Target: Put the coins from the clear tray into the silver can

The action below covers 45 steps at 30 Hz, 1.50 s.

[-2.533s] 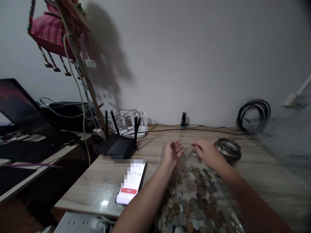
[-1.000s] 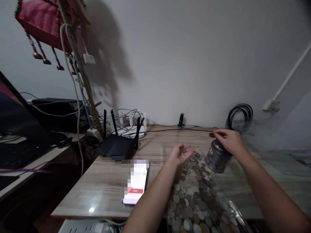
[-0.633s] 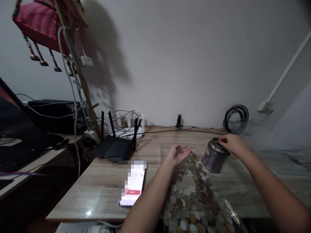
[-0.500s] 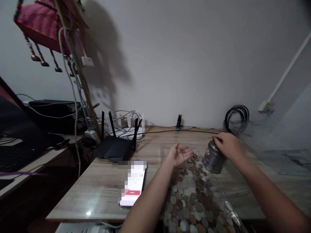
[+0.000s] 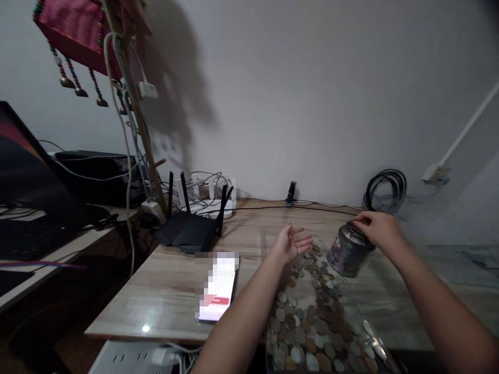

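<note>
Tin [image 5: 349, 252], a small metal can standing tilted on the surface [image 5: 171, 291] beside loose coins [image 5: 307, 311], looks rigid, smooth and likely heavy, best gripped around its wall; the right hand [image 5: 380, 230] rests fingers on its rim, the left hand [image 5: 292, 243] lies spread, palm up; half a second ago the right hand covered more of the top

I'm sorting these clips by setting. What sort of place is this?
Probably a home desk corner: a black router with tangled power cables against the wall, an open laptop alongside, and loose coins spread over the wooden table.
</note>
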Each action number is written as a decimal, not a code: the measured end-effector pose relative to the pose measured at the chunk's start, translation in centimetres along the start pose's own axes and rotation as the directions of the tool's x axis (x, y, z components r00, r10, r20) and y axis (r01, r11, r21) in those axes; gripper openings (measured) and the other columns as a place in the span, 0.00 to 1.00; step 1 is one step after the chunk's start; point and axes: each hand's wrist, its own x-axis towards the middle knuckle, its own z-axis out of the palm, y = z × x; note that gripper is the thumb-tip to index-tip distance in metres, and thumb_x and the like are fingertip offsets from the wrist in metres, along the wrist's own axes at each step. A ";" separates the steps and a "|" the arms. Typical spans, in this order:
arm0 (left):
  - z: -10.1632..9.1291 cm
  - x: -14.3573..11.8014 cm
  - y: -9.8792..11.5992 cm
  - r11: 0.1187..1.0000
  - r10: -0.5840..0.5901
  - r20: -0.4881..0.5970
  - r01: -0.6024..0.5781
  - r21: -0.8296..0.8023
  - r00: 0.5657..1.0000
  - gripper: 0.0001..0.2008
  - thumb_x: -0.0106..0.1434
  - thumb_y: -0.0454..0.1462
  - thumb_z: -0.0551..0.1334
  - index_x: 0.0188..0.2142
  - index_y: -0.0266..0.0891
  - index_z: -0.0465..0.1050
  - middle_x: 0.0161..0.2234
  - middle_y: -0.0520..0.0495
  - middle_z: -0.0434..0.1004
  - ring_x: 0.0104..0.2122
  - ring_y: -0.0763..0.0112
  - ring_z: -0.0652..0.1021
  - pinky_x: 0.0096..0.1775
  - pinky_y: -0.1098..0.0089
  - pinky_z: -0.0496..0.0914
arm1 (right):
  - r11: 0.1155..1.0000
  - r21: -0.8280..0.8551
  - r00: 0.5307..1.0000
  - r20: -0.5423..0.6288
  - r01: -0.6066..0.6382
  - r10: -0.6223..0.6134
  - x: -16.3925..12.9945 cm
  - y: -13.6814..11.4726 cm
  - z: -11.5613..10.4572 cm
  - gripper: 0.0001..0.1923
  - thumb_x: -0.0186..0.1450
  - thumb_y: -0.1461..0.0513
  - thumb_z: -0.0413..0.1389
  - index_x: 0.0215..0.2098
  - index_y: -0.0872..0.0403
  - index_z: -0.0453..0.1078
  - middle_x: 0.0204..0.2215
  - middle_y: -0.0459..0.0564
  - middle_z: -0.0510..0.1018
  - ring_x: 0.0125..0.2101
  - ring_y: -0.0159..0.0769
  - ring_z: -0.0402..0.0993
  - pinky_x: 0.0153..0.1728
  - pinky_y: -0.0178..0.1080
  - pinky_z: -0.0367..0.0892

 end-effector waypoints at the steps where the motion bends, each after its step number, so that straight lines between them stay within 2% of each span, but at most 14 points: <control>1: -0.2 0.1 0.1 1.000 0.030 -0.049 -0.030 0.004 0.998 0.21 0.62 0.45 0.43 0.43 0.31 0.63 0.38 0.35 0.71 0.33 0.64 0.75 0.32 0.69 0.65 | 1.000 -0.018 0.999 0.045 -0.013 0.014 0.4 1.1 -0.4 0.10 0.51 0.59 0.53 0.24 0.55 0.74 0.23 0.48 0.77 0.24 0.35 0.70 0.24 0.34 0.60; 5: -0.6 0.2 0.6 0.991 0.126 -0.188 -0.132 -0.020 0.974 0.21 0.63 0.44 0.41 0.40 0.32 0.66 0.38 0.37 0.71 0.30 0.69 0.74 0.29 0.72 0.66 | 0.999 -0.046 0.989 0.150 -0.009 0.015 0.3 2.4 -0.6 0.10 0.51 0.58 0.53 0.24 0.55 0.74 0.24 0.49 0.77 0.26 0.36 0.71 0.25 0.35 0.60; 9: -0.5 0.0 0.8 0.976 0.190 -0.284 -0.213 -0.051 0.940 0.19 0.62 0.40 0.42 0.39 0.32 0.67 0.35 0.40 0.72 0.26 0.73 0.73 0.27 0.74 0.65 | 0.990 -0.012 0.990 -0.022 0.141 -0.141 -1.2 -0.8 1.7 0.17 0.59 0.57 0.45 0.35 0.56 0.73 0.35 0.53 0.77 0.36 0.38 0.70 0.36 0.37 0.61; 12: -0.5 -0.1 0.8 0.962 0.232 -0.358 -0.269 -0.056 0.905 0.15 0.61 0.38 0.45 0.36 0.33 0.68 0.31 0.44 0.72 0.23 0.76 0.71 0.25 0.76 0.63 | 0.952 0.104 0.905 0.296 0.289 -0.307 -1.6 -4.3 6.1 0.17 0.62 0.60 0.42 0.38 0.55 0.71 0.38 0.52 0.76 0.38 0.34 0.70 0.39 0.33 0.59; 14: -0.5 0.0 0.9 0.951 0.258 -0.388 -0.303 -0.059 0.885 0.14 0.60 0.36 0.46 0.33 0.33 0.67 0.28 0.46 0.71 0.21 0.78 0.70 0.24 0.77 0.62 | 0.964 0.070 0.838 0.480 0.258 -0.259 -1.3 -6.0 9.6 0.14 0.60 0.63 0.46 0.40 0.56 0.70 0.38 0.55 0.76 0.38 0.35 0.70 0.38 0.33 0.59; 18: -0.9 0.1 1.1 0.940 0.272 -0.410 -0.331 -0.079 0.871 0.12 0.59 0.35 0.47 0.31 0.33 0.67 0.25 0.48 0.70 0.20 0.79 0.69 0.23 0.77 0.61 | 0.980 0.025 0.822 0.541 0.198 -0.179 0.0 -6.5 14.4 0.12 0.56 0.64 0.53 0.39 0.57 0.69 0.34 0.54 0.76 0.34 0.36 0.70 0.33 0.33 0.59; 24: -1.1 0.5 1.1 0.955 0.239 -0.407 -0.290 -0.067 0.882 0.10 0.58 0.33 0.48 0.30 0.32 0.67 0.23 0.49 0.69 0.18 0.80 0.69 0.23 0.78 0.62 | 0.992 0.048 0.816 0.565 0.114 -0.121 0.4 -5.3 15.2 0.06 0.54 0.65 0.53 0.29 0.59 0.70 0.29 0.53 0.76 0.30 0.33 0.69 0.29 0.32 0.58; 27: -1.1 0.3 1.3 0.941 0.337 -0.407 -0.288 0.179 0.849 0.14 0.59 0.33 0.46 0.30 0.33 0.69 0.24 0.48 0.71 0.19 0.79 0.71 0.24 0.78 0.64 | 0.991 0.106 0.825 0.551 0.080 -0.125 0.2 -5.7 15.2 0.08 0.53 0.64 0.53 0.31 0.59 0.70 0.27 0.50 0.75 0.28 0.30 0.68 0.27 0.30 0.57; 29: -1.2 0.1 1.8 0.800 0.498 -0.371 -0.251 0.544 0.784 0.18 0.59 0.32 0.43 0.28 0.33 0.71 0.23 0.47 0.73 0.21 0.78 0.72 0.25 0.79 0.65 | 0.986 0.154 0.830 0.541 0.060 -0.135 0.0 -6.2 15.3 0.10 0.53 0.64 0.53 0.34 0.58 0.70 0.26 0.48 0.75 0.27 0.29 0.68 0.26 0.29 0.57; 32: -1.8 -0.3 2.5 0.466 0.664 -0.245 -0.136 0.874 0.706 0.16 0.58 0.33 0.46 0.24 0.35 0.72 0.26 0.44 0.75 0.28 0.74 0.74 0.28 0.80 0.65 | 0.976 0.215 0.823 0.548 0.036 -0.151 0.0 -6.7 15.5 0.07 0.51 0.65 0.54 0.29 0.57 0.71 0.21 0.44 0.73 0.23 0.28 0.66 0.23 0.29 0.56; 34: -2.4 -0.5 2.6 0.152 0.653 -0.150 0.065 0.986 0.743 0.11 0.55 0.32 0.52 0.31 0.31 0.73 0.34 0.39 0.75 0.36 0.69 0.74 0.34 0.77 0.66 | 0.969 0.245 0.816 0.555 0.022 -0.159 0.1 -6.8 15.6 0.03 0.49 0.66 0.55 0.23 0.57 0.70 0.18 0.43 0.71 0.21 0.27 0.64 0.22 0.29 0.55; 37: -3.2 -0.4 2.1 -0.361 0.492 -0.070 0.277 0.890 0.868 0.14 0.53 0.29 0.55 0.40 0.32 0.71 0.41 0.35 0.72 0.42 0.62 0.73 0.41 0.70 0.65 | 0.958 0.285 0.831 0.532 0.003 -0.161 0.2 -6.8 15.8 0.05 0.48 0.67 0.55 0.25 0.57 0.70 0.17 0.43 0.70 0.21 0.27 0.63 0.22 0.29 0.55; 41: -3.9 0.2 1.1 -0.450 0.373 -0.088 0.263 0.853 0.924 0.16 0.52 0.29 0.57 0.41 0.32 0.71 0.43 0.34 0.71 0.42 0.60 0.73 0.41 0.68 0.66 | 0.940 0.340 0.847 0.503 -0.009 -0.174 0.1 -7.1 16.2 0.11 0.51 0.66 0.55 0.34 0.57 0.69 0.19 0.42 0.69 0.21 0.26 0.62 0.22 0.28 0.55; 45: -4.3 0.9 1.0 -0.491 0.325 -0.116 0.272 0.828 0.939 0.17 0.52 0.28 0.57 0.43 0.32 0.70 0.42 0.35 0.72 0.42 0.61 0.74 0.41 0.68 0.67 | 0.938 0.347 0.839 0.512 -0.004 -0.186 0.0 -7.8 16.5 0.08 0.51 0.66 0.55 0.31 0.57 0.70 0.19 0.42 0.69 0.20 0.25 0.61 0.21 0.28 0.54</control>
